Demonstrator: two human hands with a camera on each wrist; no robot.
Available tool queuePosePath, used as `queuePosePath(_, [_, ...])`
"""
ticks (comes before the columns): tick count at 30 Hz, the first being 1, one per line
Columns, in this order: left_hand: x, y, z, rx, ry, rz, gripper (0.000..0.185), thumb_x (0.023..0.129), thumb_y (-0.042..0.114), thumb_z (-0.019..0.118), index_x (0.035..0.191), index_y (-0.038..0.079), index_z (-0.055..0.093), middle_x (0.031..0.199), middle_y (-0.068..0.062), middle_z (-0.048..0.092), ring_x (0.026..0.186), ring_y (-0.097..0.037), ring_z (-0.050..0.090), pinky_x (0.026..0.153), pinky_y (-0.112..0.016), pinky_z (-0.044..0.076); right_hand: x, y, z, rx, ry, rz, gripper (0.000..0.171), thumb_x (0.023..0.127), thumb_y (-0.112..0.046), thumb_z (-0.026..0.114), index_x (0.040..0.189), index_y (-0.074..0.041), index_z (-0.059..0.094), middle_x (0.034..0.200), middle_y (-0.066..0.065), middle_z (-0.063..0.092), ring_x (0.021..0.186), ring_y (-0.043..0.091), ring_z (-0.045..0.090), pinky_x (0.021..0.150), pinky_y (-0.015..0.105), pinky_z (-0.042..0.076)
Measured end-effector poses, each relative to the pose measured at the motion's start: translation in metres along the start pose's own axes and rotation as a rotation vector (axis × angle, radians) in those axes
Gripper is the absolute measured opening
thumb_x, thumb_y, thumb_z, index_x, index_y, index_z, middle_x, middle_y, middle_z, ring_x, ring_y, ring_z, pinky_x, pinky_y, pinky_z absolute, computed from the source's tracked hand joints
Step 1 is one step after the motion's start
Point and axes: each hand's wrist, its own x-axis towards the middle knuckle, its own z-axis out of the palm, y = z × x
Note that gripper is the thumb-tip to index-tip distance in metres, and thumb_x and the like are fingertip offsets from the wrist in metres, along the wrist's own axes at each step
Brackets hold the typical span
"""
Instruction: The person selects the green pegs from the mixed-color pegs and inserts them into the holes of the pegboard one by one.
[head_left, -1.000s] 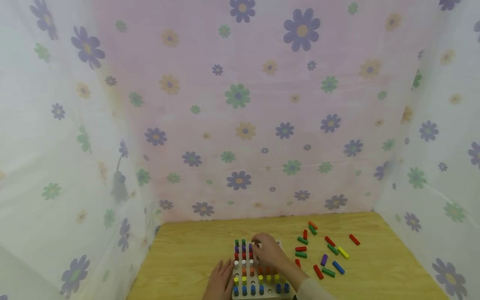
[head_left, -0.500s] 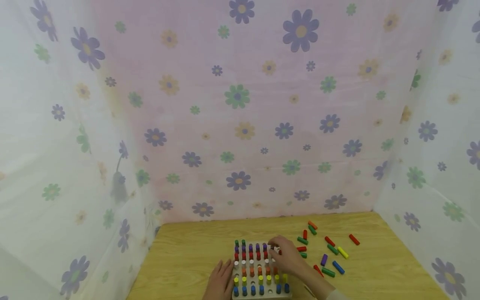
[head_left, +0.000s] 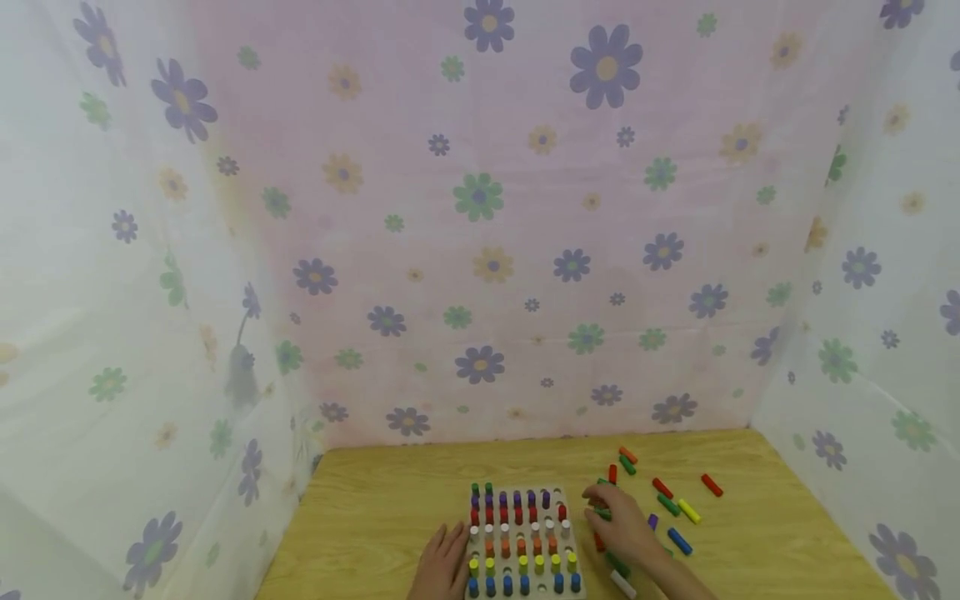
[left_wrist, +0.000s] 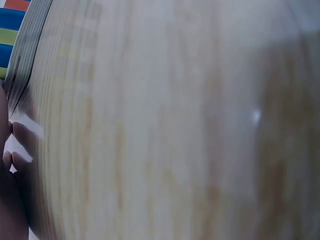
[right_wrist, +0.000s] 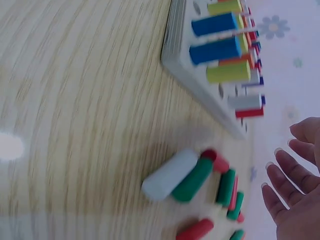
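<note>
A pale pegboard (right_wrist: 200, 90) bears rows of coloured pegs: green, purple, red, white, orange, yellow and blue from back to front. My left hand (head_left: 441, 562) rests with extended fingers along the board's left side; only its edge shows in the left wrist view. Right of the board, my right hand (head_left: 628, 527) hovers over loose pegs, its fingertips close to a green peg (head_left: 602, 513). Its fingers are loosely bent and hold nothing in the right wrist view. Below that hand lie a white peg (right_wrist: 170, 175) and another green peg (right_wrist: 192, 181), side by side.
More loose pegs lie scattered to the right, among them a yellow peg (head_left: 689, 511), a blue peg (head_left: 679, 541) and a red peg (head_left: 712, 485). Flowered sheeting (head_left: 480, 317) encloses the wooden table (head_left: 382, 500) at the back and both sides.
My right hand has moved right along the board's far rows, then off it to the loose pegs. More purple pegs now show in their row, uncovered. The left hand keeps its place.
</note>
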Motion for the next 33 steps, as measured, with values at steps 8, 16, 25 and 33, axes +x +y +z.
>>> queuePosePath(8, [-0.001, 0.002, 0.004, 0.026, -0.002, 0.008, 0.057, 0.107, 0.039, 0.047, 0.149, 0.002, 0.051, 0.150, -0.022, 0.052, 0.142, -0.051, 0.037, 0.116, -0.068, 0.030, -0.012, 0.031, -0.029, -0.048, 0.079, 0.028, 0.025, 0.094, -0.005, 0.072, 0.118, 0.002, 0.068, 0.106, 0.007, 0.068, 0.092, 0.018, 0.062, 0.072, 0.028, 0.055])
queuePosePath(16, [-0.002, 0.001, 0.004, 0.057, 0.001, 0.004, 0.056, 0.107, 0.037, 0.048, 0.148, 0.000, 0.052, 0.149, -0.023, 0.052, 0.141, -0.051, 0.038, 0.116, -0.067, 0.031, -0.025, 0.059, -0.063, -0.177, 0.193, 0.112, 0.032, 0.091, -0.003, 0.071, 0.119, 0.012, 0.065, 0.103, 0.016, 0.066, 0.090, 0.026, 0.065, 0.073, 0.037, 0.061])
queuePosePath(25, [0.000, -0.003, -0.001, 0.031, -0.016, -0.008, 0.056, 0.107, 0.037, 0.046, 0.152, 0.003, 0.049, 0.153, -0.020, 0.049, 0.145, -0.050, 0.034, 0.118, -0.067, 0.027, -0.028, 0.079, -0.080, -0.260, 0.211, 0.184, 0.035, 0.089, -0.006, 0.070, 0.113, 0.019, 0.064, 0.099, 0.022, 0.069, 0.088, 0.037, 0.069, 0.075, 0.050, 0.061])
queuePosePath(33, [0.000, 0.000, 0.001, 0.043, -0.018, -0.001, 0.057, 0.108, 0.040, 0.046, 0.151, 0.002, 0.049, 0.152, -0.021, 0.049, 0.144, -0.050, 0.035, 0.118, -0.067, 0.029, -0.030, 0.079, -0.082, -0.273, 0.127, 0.288, 0.034, 0.092, -0.008, 0.070, 0.111, 0.020, 0.064, 0.088, 0.013, 0.070, 0.079, 0.025, 0.068, 0.067, 0.043, 0.060])
